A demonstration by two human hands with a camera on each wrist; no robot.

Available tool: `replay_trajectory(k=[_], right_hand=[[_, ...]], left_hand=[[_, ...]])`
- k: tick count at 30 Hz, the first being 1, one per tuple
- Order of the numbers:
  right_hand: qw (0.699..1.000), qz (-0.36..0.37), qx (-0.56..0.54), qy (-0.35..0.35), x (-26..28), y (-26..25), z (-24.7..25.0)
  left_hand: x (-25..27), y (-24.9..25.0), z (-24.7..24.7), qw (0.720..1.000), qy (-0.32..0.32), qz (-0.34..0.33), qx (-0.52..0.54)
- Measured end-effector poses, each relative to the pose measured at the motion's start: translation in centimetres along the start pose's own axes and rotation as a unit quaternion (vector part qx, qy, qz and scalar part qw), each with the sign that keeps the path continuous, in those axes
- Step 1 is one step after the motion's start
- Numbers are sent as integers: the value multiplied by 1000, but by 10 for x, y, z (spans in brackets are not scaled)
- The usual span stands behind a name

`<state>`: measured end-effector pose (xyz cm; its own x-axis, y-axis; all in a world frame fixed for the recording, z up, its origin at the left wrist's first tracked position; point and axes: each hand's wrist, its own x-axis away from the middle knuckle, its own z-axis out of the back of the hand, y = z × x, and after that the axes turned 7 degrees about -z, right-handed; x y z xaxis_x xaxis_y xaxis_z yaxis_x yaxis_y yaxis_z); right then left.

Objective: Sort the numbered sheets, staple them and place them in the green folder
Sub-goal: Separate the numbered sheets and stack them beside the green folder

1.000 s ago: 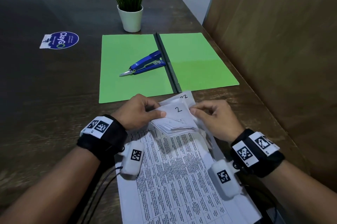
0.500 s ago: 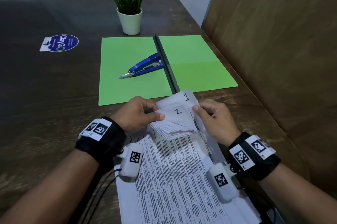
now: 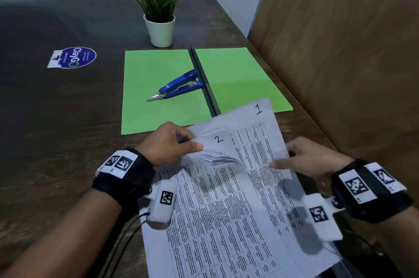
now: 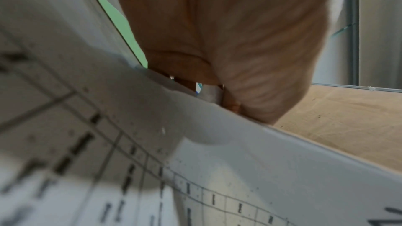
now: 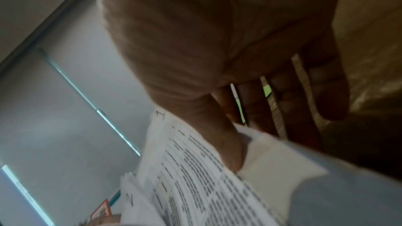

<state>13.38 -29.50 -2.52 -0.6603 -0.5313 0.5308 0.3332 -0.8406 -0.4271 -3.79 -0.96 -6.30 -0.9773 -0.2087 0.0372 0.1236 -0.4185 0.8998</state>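
Observation:
My left hand pinches the folded-back corners of several printed sheets, the top one marked 2. My right hand pinches the right edge of the sheet marked 1 and holds it raised beside that bundle. In the right wrist view the thumb lies on top of sheet 1 with fingers beneath. The remaining printed stack lies flat on the table below my wrists. The green folder lies open beyond, with the blue stapler resting on its left half.
A potted plant stands behind the folder. A round blue sticker is on the dark table at the left. A wooden partition closes off the right side. A black cable runs from my left wrist.
My right hand has drawn sheet 1 out to the right and lifted it, so its full face now shows. My left hand keeps its hold on the bundle topped by sheet 2.

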Motion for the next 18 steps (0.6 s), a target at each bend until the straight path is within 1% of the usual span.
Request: replay_trajectory(k=[1, 2, 4, 5, 7, 8, 9, 11, 14, 16, 17, 18], right_hand=[[1000, -6, 11, -3, 1, 6, 4], [1000, -5, 1, 13, 2, 10, 7], [995, -5, -55, 79, 6, 11, 14], [986, -9, -109, 129, 9, 9, 20], [948, -1, -206, 243, 13, 5, 37], [927, 9, -229, 296, 16, 3, 50], [911, 22, -227, 343, 21, -2, 64], [891, 55, -154, 424, 34, -14, 96], [859, 73, -28, 506, 54, -34, 141], [846, 100, 102, 514, 68, -47, 156], [849, 111, 133, 500, 73, -58, 153], [860, 117, 142, 476, 76, -72, 144]], left_hand=[[-1, -1, 0, 1000, -1, 0, 0], [-1, -1, 0, 1000, 1, 2, 2], [0, 0, -1, 1000, 9, 4, 8], [1, 2, -3, 1000, 11, 1, 6], [1, 2, -4, 1000, 12, 0, 5], [1, 2, -4, 1000, 11, 2, 8], [1, 2, -3, 1000, 10, 4, 10], [0, 0, -3, 1000, 10, 10, 7], [0, -4, -1, 1000, 15, 22, -1], [-1, -5, -1, 1000, 16, 25, -5], [-1, -5, -2, 1000, 15, 23, -5], [0, -5, -2, 1000, 15, 22, -2]])
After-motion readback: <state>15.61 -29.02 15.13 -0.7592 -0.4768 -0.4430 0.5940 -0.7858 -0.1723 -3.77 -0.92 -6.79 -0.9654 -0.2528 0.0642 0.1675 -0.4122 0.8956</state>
